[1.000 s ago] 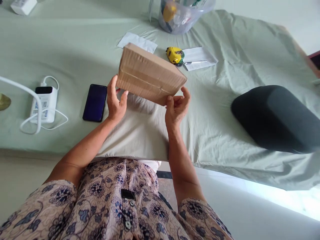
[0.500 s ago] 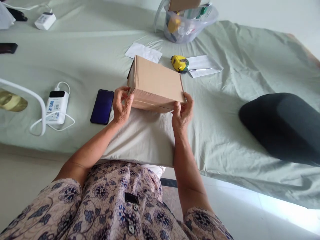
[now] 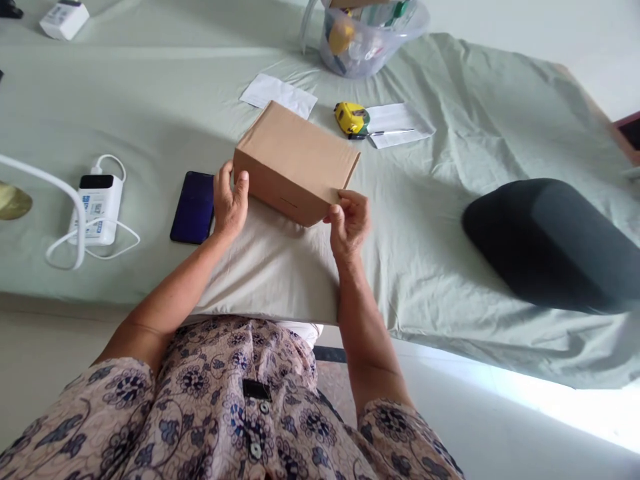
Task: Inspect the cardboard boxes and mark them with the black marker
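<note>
A brown cardboard box [image 3: 295,160] is tilted and turned at an angle over the cloth, with a short slit in its near side. At its left end, my left hand [image 3: 231,203] grips the corner with the thumb up and the fingers curled, partly hidden by the box. My right hand [image 3: 350,223] pinches the near right corner between thumb and fingers. Close to my left wrist lies a dark smartphone [image 3: 193,208]. Beyond the box are a folded white paper [image 3: 279,95] and a yellow tape measure [image 3: 351,119].
A pen [image 3: 393,133] rests on another white paper [image 3: 405,120]. Behind stands a clear plastic basket [image 3: 367,53] of mixed items. On the left lie a white power bank [image 3: 100,210] with its cable and a white adapter [image 3: 64,19]. A dark rounded object [image 3: 555,243] sits at right.
The box has been turned and tipped between my hands, so its near side faces me differently and its right end now shows an edge. The whole view has shifted slightly.
</note>
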A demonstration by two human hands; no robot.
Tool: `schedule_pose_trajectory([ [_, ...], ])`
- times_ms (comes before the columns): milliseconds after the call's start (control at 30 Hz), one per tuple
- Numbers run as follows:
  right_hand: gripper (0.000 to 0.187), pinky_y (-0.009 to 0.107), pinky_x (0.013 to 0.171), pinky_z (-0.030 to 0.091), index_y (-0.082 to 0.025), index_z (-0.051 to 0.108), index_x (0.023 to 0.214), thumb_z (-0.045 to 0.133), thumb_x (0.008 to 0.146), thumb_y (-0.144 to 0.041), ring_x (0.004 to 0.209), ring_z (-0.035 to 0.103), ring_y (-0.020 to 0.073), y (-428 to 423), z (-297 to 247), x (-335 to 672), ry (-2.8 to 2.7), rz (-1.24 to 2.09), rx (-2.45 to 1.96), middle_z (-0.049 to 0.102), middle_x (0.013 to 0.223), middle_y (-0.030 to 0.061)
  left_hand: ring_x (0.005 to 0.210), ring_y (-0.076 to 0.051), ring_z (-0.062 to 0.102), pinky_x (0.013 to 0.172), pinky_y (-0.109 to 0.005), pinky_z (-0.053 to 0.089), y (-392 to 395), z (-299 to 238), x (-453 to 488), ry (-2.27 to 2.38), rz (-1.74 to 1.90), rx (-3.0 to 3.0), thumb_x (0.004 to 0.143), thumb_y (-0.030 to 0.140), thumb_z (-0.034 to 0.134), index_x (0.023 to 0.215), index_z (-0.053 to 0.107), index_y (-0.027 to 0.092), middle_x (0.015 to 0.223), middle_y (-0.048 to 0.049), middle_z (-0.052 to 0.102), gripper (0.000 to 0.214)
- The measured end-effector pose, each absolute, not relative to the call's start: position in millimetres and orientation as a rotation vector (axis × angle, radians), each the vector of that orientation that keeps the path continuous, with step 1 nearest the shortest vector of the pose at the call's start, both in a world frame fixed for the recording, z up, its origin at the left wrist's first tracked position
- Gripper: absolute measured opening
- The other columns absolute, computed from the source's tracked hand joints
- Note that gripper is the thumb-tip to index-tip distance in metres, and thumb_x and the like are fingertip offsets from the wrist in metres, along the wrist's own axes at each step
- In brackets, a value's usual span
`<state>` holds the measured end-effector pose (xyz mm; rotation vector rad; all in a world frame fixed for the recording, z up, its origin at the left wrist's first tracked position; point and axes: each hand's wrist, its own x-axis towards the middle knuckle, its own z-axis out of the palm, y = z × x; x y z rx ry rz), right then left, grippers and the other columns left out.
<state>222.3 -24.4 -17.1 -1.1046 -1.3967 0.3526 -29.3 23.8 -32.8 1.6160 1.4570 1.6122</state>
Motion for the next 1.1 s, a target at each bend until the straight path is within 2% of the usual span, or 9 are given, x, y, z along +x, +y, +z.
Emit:
schedule_pose_trajectory([
  [100,0.040,0.025,0.057,0.053,-0.027,0.063,0.111,0.065,0.091,-0.062,0.055,0.060,0.0091,-31.1,-14.4,213.0,-1.463,0.388,-1.041,0.058,0.069,-0.0072,0.155,-0.033,0.037,0.129,-0.050,0.032,22.0,-38.2,-23.5,1.557,1.528,1.576,0.086,0.090,0.046,0.153,0.037,0.023,0.163,-0.0198,0.040,0.095],
  [167,0.037,0.024,0.057,0.055,-0.026,0.062,0.114,0.066,0.093,-0.056,0.058,0.066,0.0097,-35.7,-13.3,204.3,-1.513,0.427,-0.980,0.065,0.072,-0.0059,0.163,-0.033,0.022,0.133,-0.051,0.024,18.8,-34.5,-19.8,1.541,1.509,1.633,0.086,0.089,0.045,0.161,0.025,0.021,0.172,-0.0203,0.025,0.103],
  [233,0.033,0.024,0.061,0.059,-0.026,0.062,0.119,0.065,0.096,-0.050,0.064,0.071,0.0107,-39.6,-12.6,194.2,-1.576,0.480,-0.949,0.072,0.078,-0.0038,0.165,-0.032,0.014,0.135,-0.052,0.019,13.1,-25.6,-16.6,1.495,1.496,1.748,0.090,0.087,0.042,0.163,0.023,0.022,0.175,-0.0175,0.019,0.099],
  [333,0.031,0.026,0.066,0.063,-0.025,0.063,0.120,0.062,0.098,-0.048,0.067,0.074,0.0112,-43.5,-11.6,180.3,-1.629,0.522,-0.969,0.077,0.082,-0.0015,0.164,-0.033,0.018,0.134,-0.053,0.021,-0.8,-9.8,-9.8,1.407,1.408,1.905,0.095,0.084,0.034,0.159,0.037,0.026,0.175,-0.0111,0.022,0.086],
  [400,0.030,0.025,0.062,0.062,-0.025,0.066,0.114,0.062,0.097,-0.050,0.063,0.072,0.0105,-44.9,-10.7,174.3,-1.596,0.493,-1.011,0.077,0.080,-0.0019,0.162,-0.033,0.023,0.133,-0.054,0.025,-10.9,-2.6,-3.7,1.321,1.338,1.994,0.094,0.086,0.030,0.152,0.048,0.025,0.175,-0.0094,0.023,0.086],
  [500,0.030,0.024,0.056,0.059,-0.026,0.070,0.105,0.061,0.097,-0.053,0.055,0.067,0.0090,-45.2,-8.8,171.9,-1.519,0.390,-1.065,0.075,0.074,-0.0034,0.161,-0.037,0.026,0.129,-0.058,0.033,-19.5,-0.6,4.4,1.201,1.303,2.107,0.085,0.092,0.040,0.142,0.058,0.026,0.174,-0.0095,0.024,0.089],
  [633,0.033,0.025,0.057,0.059,-0.027,0.073,0.103,0.058,0.098,-0.055,0.053,0.064,0.0092,-41.1,-7.5,179.5,-1.477,0.332,-1.130,0.072,0.073,-0.0032,0.159,-0.038,0.030,0.129,-0.061,0.030,-17.5,-4.6,7.6,1.198,1.373,2.149,0.086,0.085,0.054,0.136,0.060,0.030,0.171,-0.0107,0.030,0.075],
  [833,0.036,0.024,0.047,0.050,-0.028,0.075,0.106,0.056,0.098,-0.058,0.050,0.057,0.0093,-26.9,-8.2,205.3,-1.309,0.269,-1.233,0.064,0.064,-0.0046,0.158,-0.039,0.033,0.131,-0.057,0.026,-12.4,-2.5,-0.2,1.145,1.421,2.117,0.090,0.079,0.054,0.134,0.061,0.028,0.168,-0.0129,0.036,0.068],
  [1100,0.037,0.024,0.053,0.047,-0.028,0.074,0.106,0.059,0.095,-0.060,0.048,0.049,0.0079,-15.5,-11.4,228.7,-1.208,0.267,-1.280,0.054,0.056,-0.0081,0.156,-0.035,0.038,0.129,-0.052,0.033,-3.8,-6.0,-7.9,1.154,1.436,2.083,0.091,0.084,0.044,0.132,0.063,0.028,0.164,-0.0130,0.043,0.072],
])
